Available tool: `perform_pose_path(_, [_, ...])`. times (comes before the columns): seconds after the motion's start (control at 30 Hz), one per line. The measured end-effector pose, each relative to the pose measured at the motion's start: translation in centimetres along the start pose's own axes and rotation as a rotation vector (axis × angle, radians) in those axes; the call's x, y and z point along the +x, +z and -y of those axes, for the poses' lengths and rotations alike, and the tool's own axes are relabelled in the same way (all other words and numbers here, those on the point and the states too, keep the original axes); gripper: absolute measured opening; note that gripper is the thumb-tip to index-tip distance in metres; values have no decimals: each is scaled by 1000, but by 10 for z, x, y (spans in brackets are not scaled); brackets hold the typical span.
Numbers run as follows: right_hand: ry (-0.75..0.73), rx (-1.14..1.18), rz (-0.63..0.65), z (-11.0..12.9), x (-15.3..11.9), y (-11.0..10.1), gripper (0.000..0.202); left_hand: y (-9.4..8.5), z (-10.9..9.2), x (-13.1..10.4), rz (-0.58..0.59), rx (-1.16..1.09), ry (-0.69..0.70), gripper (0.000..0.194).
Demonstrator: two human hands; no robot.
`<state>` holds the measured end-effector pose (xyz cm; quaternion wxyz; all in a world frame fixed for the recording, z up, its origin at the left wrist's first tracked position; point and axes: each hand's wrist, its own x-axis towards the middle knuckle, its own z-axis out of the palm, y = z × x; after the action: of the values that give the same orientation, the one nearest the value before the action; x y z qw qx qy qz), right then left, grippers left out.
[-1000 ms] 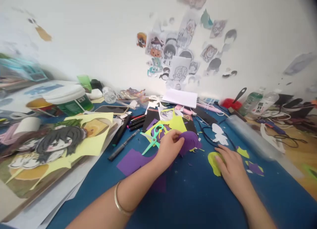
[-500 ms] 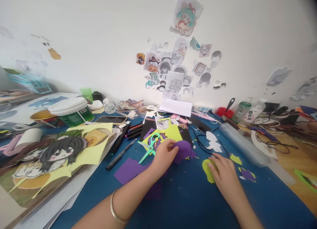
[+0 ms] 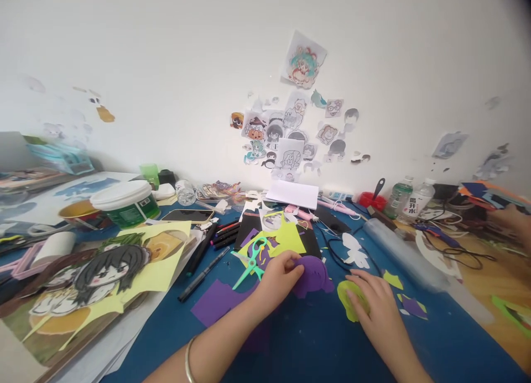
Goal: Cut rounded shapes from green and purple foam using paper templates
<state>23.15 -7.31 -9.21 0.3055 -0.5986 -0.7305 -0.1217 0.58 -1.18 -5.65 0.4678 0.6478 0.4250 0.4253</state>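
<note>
My left hand (image 3: 284, 277) pinches a purple cutout (image 3: 313, 275), rounded in outline, between thumb and fingers and holds it a little above the blue table surface. To the right, my right hand (image 3: 375, 301) has its thumb and fingers on a yellow-green rounded cutout (image 3: 349, 300); part of that piece is hidden under the fingers. Mint-green scissors (image 3: 252, 263) lie just left of my left hand, on yellow and purple scraps. A purple sheet (image 3: 215, 302) rests beside my left forearm, partly covered by it.
Several markers (image 3: 226, 236) and a grey pen (image 3: 204, 273) lie left of the scissors. A white cutout (image 3: 354, 251) and a clear plastic roll (image 3: 404, 256) are on the right. Another person's hand (image 3: 514, 220) holds orange and blue sheets (image 3: 493, 195) at the right edge.
The view has tilted up slightly. The purple cutout in my left hand has turned, showing more of its face. At the right edge, the other person's hand and the sheets have come up into view.
</note>
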Motion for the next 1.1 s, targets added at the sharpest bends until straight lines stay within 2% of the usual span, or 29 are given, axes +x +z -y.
perform_pose_path(0.2, [160, -14, 55, -7, -2, 6, 29, -2, 2, 1, 10, 25, -22, 16])
perform_pose_path(0.3, [164, -29, 76, -5, 0, 7, 28, -3, 4, 2, 15, 10, -34, 16])
perform_pose_path(0.37, [159, 6, 41, -1, 3, 4, 28, -2, 4, 2, 36, -13, -48, 18])
perform_pose_path(0.47, [174, 177, -12, 13, 5, -5, 28, -1, 1, 2, 110, -56, -69, 23])
perform_pose_path(0.53, [184, 331, 2, 27, 6, -9, 28, 1, -1, 0, 182, -94, -77, 26])
perform_pose_path(0.67, [209, 509, 117, 60, 7, -14, 21, 4, -6, -6, 342, -160, -80, 30])
perform_pose_path(0.77, [302, 596, 177, 71, 6, -19, 17, 8, -10, -12, 422, -150, -86, 26])
perform_pose_path(0.83, [359, 667, 195, 64, 3, -25, 17, 10, -11, -16, 455, -136, -85, 24])
perform_pose_path(0.9, [429, 710, 171, 46, -1, -34, 19, 12, -12, -18, 487, -99, -80, 23])
perform_pose_path(0.97, [558, 688, 94, 19, -5, -45, 25, 13, -14, -20, 504, -32, -80, 20])
perform_pose_path(1.1, [730, 605, 78, -38, -15, -66, 32, 12, -19, -22, 486, 135, -42, 19])
